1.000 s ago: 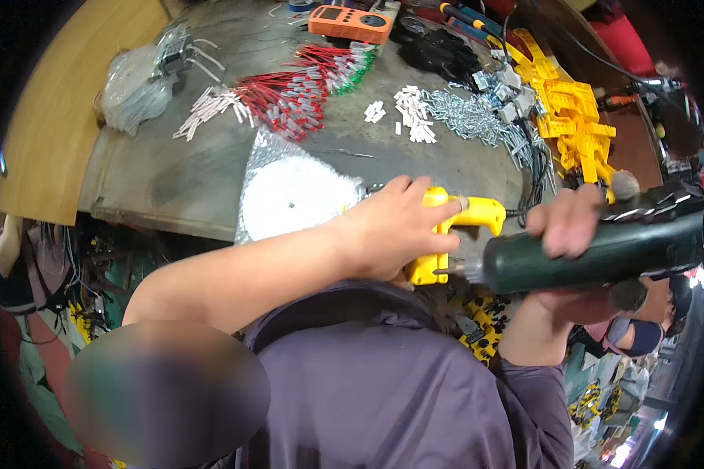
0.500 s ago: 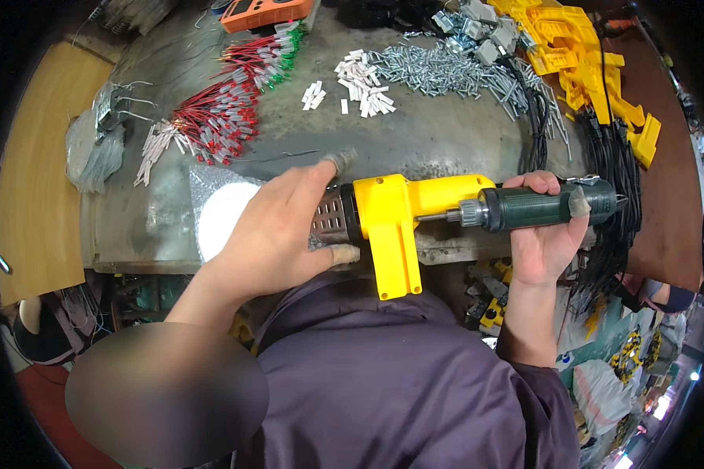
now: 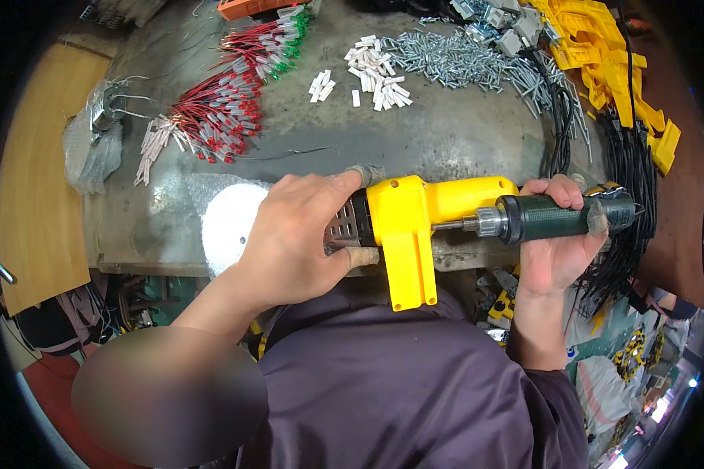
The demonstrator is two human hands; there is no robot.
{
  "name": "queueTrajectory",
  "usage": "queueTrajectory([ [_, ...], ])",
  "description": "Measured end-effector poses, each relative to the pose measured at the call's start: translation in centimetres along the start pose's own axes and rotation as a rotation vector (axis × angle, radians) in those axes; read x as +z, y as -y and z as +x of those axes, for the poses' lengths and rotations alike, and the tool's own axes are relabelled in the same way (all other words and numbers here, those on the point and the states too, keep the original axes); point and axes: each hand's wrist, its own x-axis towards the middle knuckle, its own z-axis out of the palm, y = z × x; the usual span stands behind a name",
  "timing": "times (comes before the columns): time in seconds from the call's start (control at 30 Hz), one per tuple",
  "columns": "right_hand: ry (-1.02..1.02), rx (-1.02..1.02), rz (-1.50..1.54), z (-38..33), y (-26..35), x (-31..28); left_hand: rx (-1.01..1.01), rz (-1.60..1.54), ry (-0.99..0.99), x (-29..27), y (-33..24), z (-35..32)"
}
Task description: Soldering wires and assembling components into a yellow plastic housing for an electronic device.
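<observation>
My left hand (image 3: 293, 238) is closed around the slotted metal sleeve (image 3: 343, 227) of a yellow-bodied tool (image 3: 403, 262). Its thumb and a fingertip, both wearing worn covers, press near the black ring where metal meets yellow plastic. In my right hand (image 3: 554, 258) lies a dark green electric screwdriver (image 3: 547, 217), held level. Its bit points left and reaches the yellow housing below the handle; the exact contact spot is hidden. A bright white disc (image 3: 231, 223) with a small hole shows left of my left hand, over bubble wrap (image 3: 199, 186); whether it joins the sleeve is hidden.
Across the worn metal bench lie red and green wired lamps (image 3: 219, 117), white blocks (image 3: 377, 74), screws (image 3: 461, 62) and grey metal parts (image 3: 512, 31). Yellow housings (image 3: 602, 66) and black cables (image 3: 633, 172) are at right. A bubble-wrapped part (image 3: 98, 133) sits left.
The tool, screwdriver and both hands appear slightly further right and lower. The bench items have shifted in view too. Both grips are unchanged.
</observation>
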Motion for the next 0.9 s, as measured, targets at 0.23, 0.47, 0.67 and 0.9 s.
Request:
queueTrajectory([
  [0.23,-0.063,0.024,-0.069,0.7,0.9,1.7,-0.006,-0.005,0.026,-0.1,0.2,0.1],
  [0.47,-0.066,0.045,-0.036,3.3,1.1,1.6,-0.048,0.028,0.133,-0.5,0.1,0.4],
  [0.67,-0.125,0.074,-0.051,3.8,0.4,1.6,0.001,0.035,0.081,-0.5,0.3,0.5],
  [0.9,-0.178,0.107,-0.104,4.4,0.4,1.4,0.007,0.005,0.075,-0.4,0.3,0.9],
])
